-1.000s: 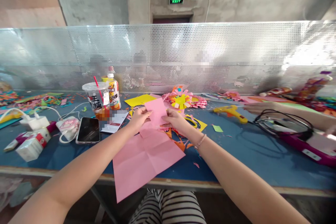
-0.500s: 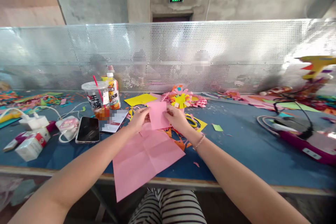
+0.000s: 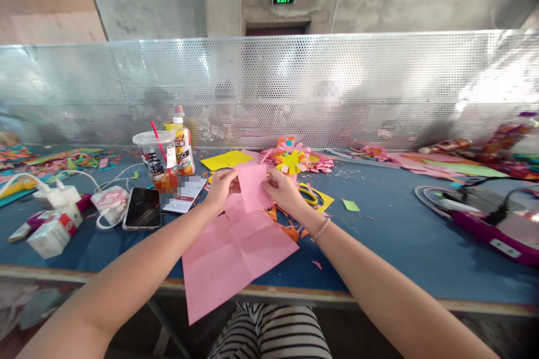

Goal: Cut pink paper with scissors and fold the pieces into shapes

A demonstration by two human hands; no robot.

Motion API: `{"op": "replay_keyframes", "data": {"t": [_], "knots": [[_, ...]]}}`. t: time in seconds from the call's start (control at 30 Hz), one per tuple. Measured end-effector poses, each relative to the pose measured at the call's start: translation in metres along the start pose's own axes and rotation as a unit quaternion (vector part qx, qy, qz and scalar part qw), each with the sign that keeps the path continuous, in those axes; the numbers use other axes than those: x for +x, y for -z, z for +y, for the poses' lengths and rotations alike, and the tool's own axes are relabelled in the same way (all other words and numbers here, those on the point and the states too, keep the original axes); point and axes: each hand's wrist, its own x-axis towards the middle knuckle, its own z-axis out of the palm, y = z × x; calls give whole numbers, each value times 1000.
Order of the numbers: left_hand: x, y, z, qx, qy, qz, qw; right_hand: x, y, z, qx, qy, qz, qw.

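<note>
A small pink sheet of paper (image 3: 254, 188) is held up between my two hands over the table. My left hand (image 3: 222, 188) pinches its left edge, and my right hand (image 3: 281, 188) grips the right edge with thumb and fingers. Below lies a larger pink sheet (image 3: 236, 261) with fold creases, its near corner hanging past the table edge. Just beyond my right hand sits a paper flower (image 3: 291, 162) with a yellow middle and pink petals. Yellow and orange paper scraps (image 3: 290, 231) lie beneath my right wrist.
On the left stand a lidded drink cup (image 3: 152, 160) with a red straw and a bottle (image 3: 182, 148), near a phone (image 3: 143, 208), a charger (image 3: 110, 202) and a small box (image 3: 56, 230). A purple power strip (image 3: 484, 235) lies right. A perforated metal screen (image 3: 269, 78) borders the back.
The small pink sheet has tilted slightly between my hands, which stay in nearly the same place. The yellow shape at the far right is gone from view, and a bottle shows there.
</note>
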Motion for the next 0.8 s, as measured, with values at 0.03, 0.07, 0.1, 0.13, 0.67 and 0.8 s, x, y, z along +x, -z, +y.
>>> {"op": "replay_keyframes", "data": {"t": [0.03,0.07,0.1,0.13,0.67,0.8], "knots": [[-1,-1,1,-21,8,-14,1000,0,0,1,8,-5,8,1000],[-2,-1,2,-43,22,-35,998,0,-1,2,14,-13,16,1000],[-3,-2,3,-62,38,-59,996,0,-2,3,20,-19,24,999],[-4,-3,3,-74,58,-85,992,0,-3,4,23,-23,28,999],[-6,-8,1,31,60,-140,988,-2,-4,-6,-52,9,-8,999],[-4,-6,-2,61,59,-95,992,-4,-5,-12,-48,27,-36,998]]}}
